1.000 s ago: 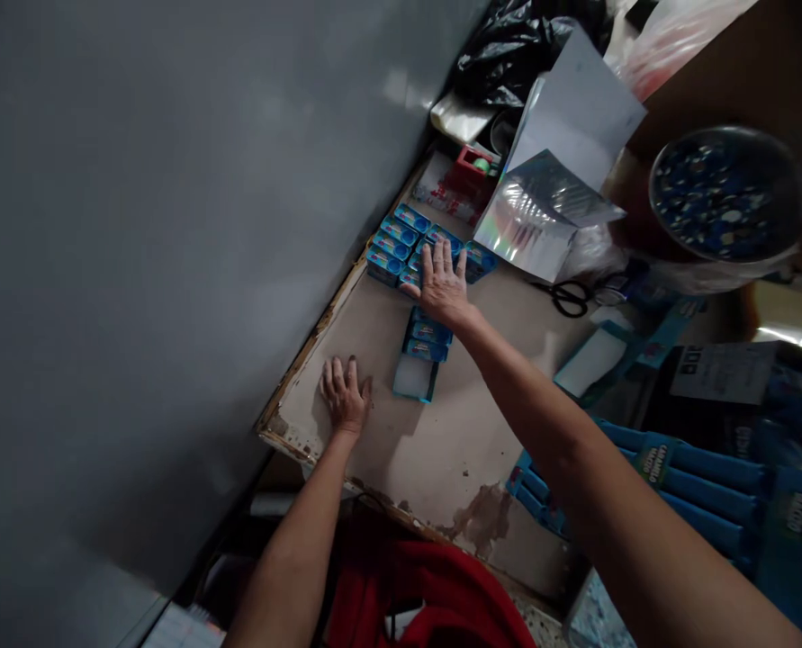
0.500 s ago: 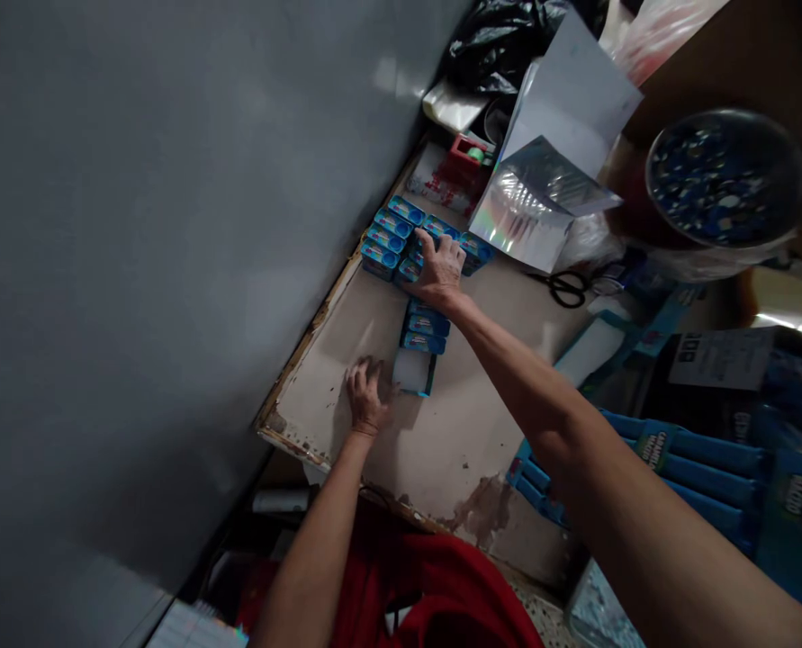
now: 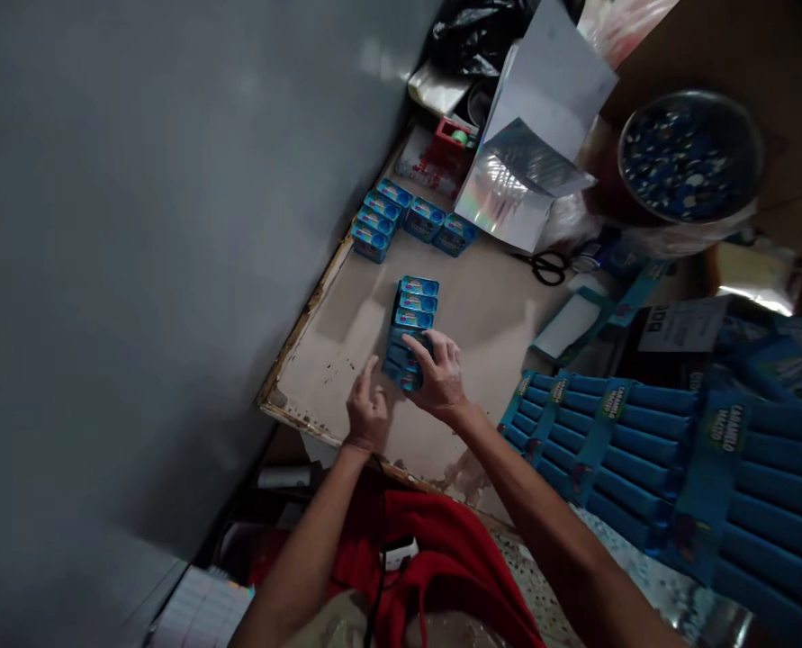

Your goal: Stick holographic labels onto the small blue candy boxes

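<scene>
A row of small blue candy packs [image 3: 418, 303] stands upright in a narrow open blue box on the worn tabletop [image 3: 306, 360]. At the near end of this row, my right hand [image 3: 441, 373] is closed around several packs, with thumb and fingers on their tops and sides. The box's floor is hidden beneath them. Just left of the box's near end is my left hand [image 3: 368, 409], fingers extended and apart, holding nothing. Farther back on the table, a group of more blue packs [image 3: 373, 220] stands close together near the wall-side edge.
A red tape dispenser [image 3: 451, 135], silvery sheets [image 3: 509, 180] and black scissors [image 3: 545, 265] lie toward the back. At right are a metal bowl [image 3: 623, 166] of small blue pieces, an open blue box [image 3: 569, 324] and stacked blue boxes [image 3: 617, 441]. A grey wall [image 3: 137, 270] borders the left.
My right hand has moved nearer from the far group, bringing several packs to the box's near end, where its white floor showed before. The far group is smaller. My left hand stays beside the box.
</scene>
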Tool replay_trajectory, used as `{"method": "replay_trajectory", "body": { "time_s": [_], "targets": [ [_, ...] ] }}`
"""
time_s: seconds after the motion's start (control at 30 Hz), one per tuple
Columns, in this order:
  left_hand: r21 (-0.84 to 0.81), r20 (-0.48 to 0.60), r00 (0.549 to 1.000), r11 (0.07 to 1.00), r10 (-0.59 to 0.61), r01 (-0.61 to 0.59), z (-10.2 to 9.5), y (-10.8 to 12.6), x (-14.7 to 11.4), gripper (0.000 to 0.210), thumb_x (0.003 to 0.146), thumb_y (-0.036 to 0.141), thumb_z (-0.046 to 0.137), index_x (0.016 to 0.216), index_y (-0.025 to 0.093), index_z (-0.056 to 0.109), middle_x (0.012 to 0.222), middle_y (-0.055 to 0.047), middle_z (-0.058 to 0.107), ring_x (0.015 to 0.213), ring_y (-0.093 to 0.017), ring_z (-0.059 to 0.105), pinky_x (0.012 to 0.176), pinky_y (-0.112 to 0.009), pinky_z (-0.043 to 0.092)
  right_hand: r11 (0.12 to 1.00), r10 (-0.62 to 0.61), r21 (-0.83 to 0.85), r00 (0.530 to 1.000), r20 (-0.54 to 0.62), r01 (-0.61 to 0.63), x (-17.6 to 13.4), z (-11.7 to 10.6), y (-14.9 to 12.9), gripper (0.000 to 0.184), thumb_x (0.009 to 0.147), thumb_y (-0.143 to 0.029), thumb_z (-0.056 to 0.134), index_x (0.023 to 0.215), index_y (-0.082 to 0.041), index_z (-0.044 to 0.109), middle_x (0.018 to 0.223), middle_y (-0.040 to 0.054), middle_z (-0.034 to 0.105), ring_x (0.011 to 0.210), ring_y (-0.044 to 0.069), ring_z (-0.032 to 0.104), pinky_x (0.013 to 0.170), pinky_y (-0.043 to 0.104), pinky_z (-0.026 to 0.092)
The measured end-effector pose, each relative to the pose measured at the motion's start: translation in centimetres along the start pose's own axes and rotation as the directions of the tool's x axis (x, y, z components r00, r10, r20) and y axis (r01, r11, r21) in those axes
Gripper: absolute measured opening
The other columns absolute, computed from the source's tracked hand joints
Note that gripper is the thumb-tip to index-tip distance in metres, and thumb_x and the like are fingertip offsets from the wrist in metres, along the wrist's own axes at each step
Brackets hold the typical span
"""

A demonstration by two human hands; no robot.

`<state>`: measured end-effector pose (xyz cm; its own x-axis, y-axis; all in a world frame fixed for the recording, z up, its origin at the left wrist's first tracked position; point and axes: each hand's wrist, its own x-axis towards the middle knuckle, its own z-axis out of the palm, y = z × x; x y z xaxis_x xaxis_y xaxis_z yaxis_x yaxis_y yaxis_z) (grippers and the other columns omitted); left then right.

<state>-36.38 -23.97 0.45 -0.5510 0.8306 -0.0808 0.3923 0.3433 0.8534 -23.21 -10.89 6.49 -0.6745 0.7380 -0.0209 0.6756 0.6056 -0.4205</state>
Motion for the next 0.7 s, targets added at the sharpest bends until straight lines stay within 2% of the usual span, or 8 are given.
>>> {"method": "replay_trajectory", "body": {
  "time_s": [0.1,0.2,0.27,0.37,0.47,0.53,0.6,0.7],
  "targets": [
    [0.007,0.133,0.988,0.997,0.079,-0.081,2.8,-0.4,-0.1,0.077,0.092,0.023,0.053,0.165,0.012,0.034,0.166,-0.018,0.045,0.153,-0.026,0.048,0.128,-0.039,0.042,0.997,-0.023,-0.073,1.000,-0.005,0.023,-0.3,3.9,1.8,0.056,0.092,-0.037,0.061,0.148,-0.037,0.064,0.151,0.0139,0.053,0.144,0.041,0.047,0.120,0.066,0.036],
    [0.079,0.188,0.982,0.997,-0.018,0.003,5.2,-1.6,0.7,0.082,0.087,0.015,0.054,0.165,0.012,0.033,0.166,-0.018,0.045,0.153,-0.028,0.048,0.127,-0.040,0.043,0.995,-0.039,-0.096,0.999,-0.004,0.038,-0.5,5.6,2.6,0.051,0.097,-0.032,0.054,0.146,-0.042,0.066,0.150,0.0124,0.058,0.144,0.039,0.049,0.122,0.066,0.035],
    [0.120,0.223,0.972,0.992,-0.073,0.047,5.9,-2.3,1.3,0.080,0.087,0.013,0.054,0.164,0.012,0.037,0.163,-0.019,0.049,0.150,-0.029,0.052,0.125,-0.040,0.046,0.995,-0.031,-0.099,0.999,0.015,0.033,-0.4,6.1,2.6,0.053,0.098,-0.029,0.052,0.147,-0.044,0.064,0.150,0.0120,0.059,0.145,0.038,0.050,0.122,0.066,0.035],
    [0.106,0.180,0.984,0.994,0.002,-0.022,5.9,-2.9,1.9,0.076,0.089,0.020,0.058,0.162,0.012,0.041,0.163,-0.019,0.049,0.153,-0.032,0.046,0.128,-0.045,0.041,0.994,-0.032,-0.105,0.998,0.049,0.037,0.1,5.9,2.1,0.058,0.098,-0.025,0.051,0.152,-0.043,0.060,0.155,0.0118,0.056,0.148,0.037,0.047,0.124,0.064,0.034],
    [0.062,0.123,0.990,0.995,0.070,-0.078,5.3,-2.7,2.6,0.079,0.086,0.017,0.057,0.163,0.013,0.040,0.165,-0.019,0.047,0.159,-0.031,0.038,0.133,-0.051,0.033,0.992,-0.037,-0.115,0.997,0.065,0.044,1.1,4.8,1.5,0.060,0.098,-0.025,0.052,0.156,-0.039,0.056,0.158,0.0127,0.053,0.151,0.036,0.045,0.128,0.064,0.031],
    [0.016,0.166,0.986,1.000,0.018,-0.021,4.8,-2.4,3.4,0.091,0.081,0.013,0.057,0.167,0.010,0.030,0.168,-0.020,0.041,0.159,-0.031,0.037,0.133,-0.049,0.033,0.990,-0.066,-0.116,0.994,0.084,0.075,1.9,4.1,1.2,0.062,0.097,-0.026,0.053,0.158,-0.036,0.053,0.162,0.0131,0.049,0.156,0.037,0.039,0.129,0.066,0.026],
    [-0.054,0.238,0.971,0.997,-0.035,0.049,4.3,-1.9,4.6,0.103,0.077,0.011,0.059,0.171,0.007,0.017,0.173,-0.020,0.030,0.162,-0.030,0.032,0.133,-0.044,0.033,0.985,-0.121,-0.108,0.986,0.114,0.134,2.8,3.7,1.3,0.067,0.097,-0.025,0.053,0.163,-0.033,0.047,0.171,0.0125,0.039,0.162,0.037,0.028,0.131,0.067,0.020],
    [-0.134,0.306,0.952,0.988,-0.030,0.074,4.2,-0.9,6.8,0.097,0.086,0.014,0.055,0.172,0.007,0.010,0.176,-0.017,0.022,0.163,-0.025,0.029,0.132,-0.035,0.036,0.983,-0.146,-0.094,0.979,0.145,0.161,4.4,4.1,1.7,0.075,0.096,-0.024,0.055,0.168,-0.025,0.036,0.177,0.0136,0.024,0.166,0.037,0.016,0.132,0.067,0.012]
  ]
}}
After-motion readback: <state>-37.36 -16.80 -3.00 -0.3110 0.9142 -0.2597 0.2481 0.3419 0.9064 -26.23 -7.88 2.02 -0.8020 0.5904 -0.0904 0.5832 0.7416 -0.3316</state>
